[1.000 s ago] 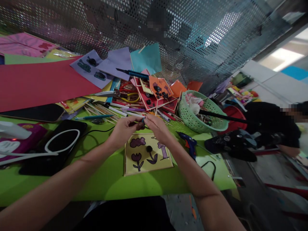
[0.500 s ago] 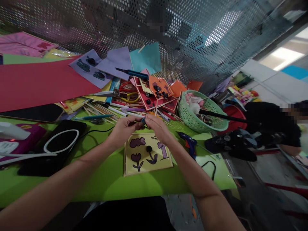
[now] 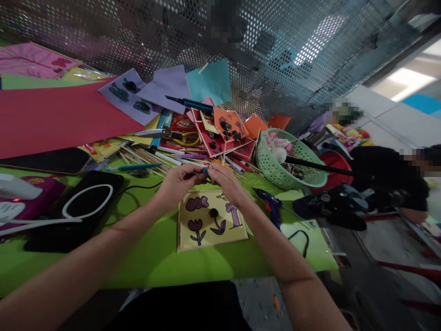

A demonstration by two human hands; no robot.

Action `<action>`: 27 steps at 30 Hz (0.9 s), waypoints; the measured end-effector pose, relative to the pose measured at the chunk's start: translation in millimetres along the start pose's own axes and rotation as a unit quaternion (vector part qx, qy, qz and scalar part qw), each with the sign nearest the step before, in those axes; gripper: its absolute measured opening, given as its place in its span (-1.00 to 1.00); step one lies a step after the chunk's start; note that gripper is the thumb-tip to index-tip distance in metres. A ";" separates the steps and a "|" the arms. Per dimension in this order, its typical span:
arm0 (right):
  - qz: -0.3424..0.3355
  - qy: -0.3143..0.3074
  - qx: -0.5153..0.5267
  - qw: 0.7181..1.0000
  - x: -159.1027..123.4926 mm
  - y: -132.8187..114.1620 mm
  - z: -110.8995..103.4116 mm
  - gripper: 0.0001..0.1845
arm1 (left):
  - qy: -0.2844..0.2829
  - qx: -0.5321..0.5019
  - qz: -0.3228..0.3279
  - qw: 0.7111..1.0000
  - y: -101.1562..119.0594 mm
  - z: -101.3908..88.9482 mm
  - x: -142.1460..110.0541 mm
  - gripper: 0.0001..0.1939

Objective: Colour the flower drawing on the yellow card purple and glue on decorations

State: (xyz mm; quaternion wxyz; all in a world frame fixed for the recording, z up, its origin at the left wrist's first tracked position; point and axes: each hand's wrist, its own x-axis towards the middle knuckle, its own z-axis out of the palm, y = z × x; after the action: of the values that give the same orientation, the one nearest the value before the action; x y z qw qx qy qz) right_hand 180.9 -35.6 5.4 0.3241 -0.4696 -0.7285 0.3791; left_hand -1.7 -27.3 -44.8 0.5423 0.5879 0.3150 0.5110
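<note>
Both hands meet above the far edge of a yellow card (image 3: 206, 230). My left hand (image 3: 181, 181) and my right hand (image 3: 225, 181) have their fingertips closed around a small blue thing (image 3: 206, 172). Fingers cover most of it, so its kind cannot be made out. The card lies flat in a thin pale frame, with a cloud, two flowers and a tree drawn in purple and black. A dark round piece (image 3: 213, 213) sits at the head of one flower. Right of the card lies a blue glue gun (image 3: 272, 204).
Behind my hands are scattered wooden sticks (image 3: 138, 157), markers, scissors (image 3: 184, 138) and coloured cards. A green basket (image 3: 292, 181) stands at the right, a black tablet-like slab (image 3: 44, 239) with a white cable at the left. A person in black (image 3: 386, 179) is at far right.
My hands stay together over the card, with the blue thing still between the fingertips. Only slight finger movement shows; the objects on the table lie as before.
</note>
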 end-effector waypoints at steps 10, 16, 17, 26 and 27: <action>-0.003 0.000 0.004 1.000 0.2 2.3 0.5 -0.72 | 0.000 -0.017 -0.006 1.000 0.3 1.8 1.2 -0.83; -0.024 0.012 -0.057 0.998 -1.2 -0.2 2.1 -0.66 | 0.013 0.027 0.018 0.999 0.2 1.9 -0.9 -0.81; -0.023 0.014 -0.062 0.998 -0.9 -0.2 3.1 -0.67 | 0.019 0.035 0.025 0.999 0.3 2.2 -1.4 -0.81; -0.025 0.009 -0.024 0.999 -0.7 -1.7 1.5 -0.69 | 0.011 -0.015 -0.004 1.000 1.6 3.4 -0.2 -0.78; -0.027 0.007 -0.025 0.999 -0.7 -1.8 1.1 -0.68 | 0.010 -0.015 -0.004 1.000 1.4 3.1 -0.2 -0.79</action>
State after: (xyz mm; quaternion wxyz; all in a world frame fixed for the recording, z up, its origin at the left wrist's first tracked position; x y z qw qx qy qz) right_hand 179.5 -37.1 6.3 0.3281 -0.4601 -0.7477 0.3487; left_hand 0.9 -28.7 -43.1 0.5497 0.5732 0.3151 0.5196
